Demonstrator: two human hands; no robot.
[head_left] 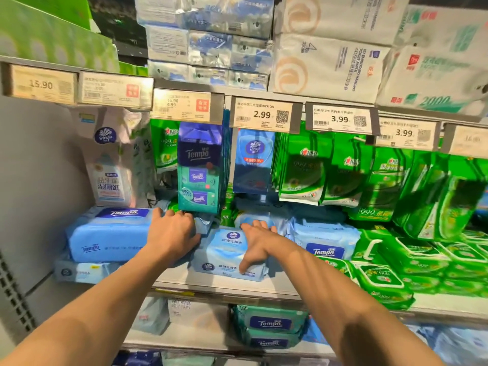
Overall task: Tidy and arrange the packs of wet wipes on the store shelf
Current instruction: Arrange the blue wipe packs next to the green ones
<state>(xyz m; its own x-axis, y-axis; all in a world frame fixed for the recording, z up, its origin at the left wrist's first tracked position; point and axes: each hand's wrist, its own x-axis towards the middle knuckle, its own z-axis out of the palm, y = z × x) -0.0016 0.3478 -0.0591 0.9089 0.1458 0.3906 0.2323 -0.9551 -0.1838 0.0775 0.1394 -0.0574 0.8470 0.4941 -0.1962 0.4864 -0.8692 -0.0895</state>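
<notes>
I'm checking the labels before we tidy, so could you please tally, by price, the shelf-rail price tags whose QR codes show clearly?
2.99 tag: 1
3.99 tags: 2
Total: 3
The other tags on the rail are too blurred to tell whether they carry a code.

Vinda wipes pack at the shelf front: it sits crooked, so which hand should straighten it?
Right. The right hand already lies over the light-blue Vinda pack, thumb on its front; the left hand is beside the big Tempo pack.
</notes>
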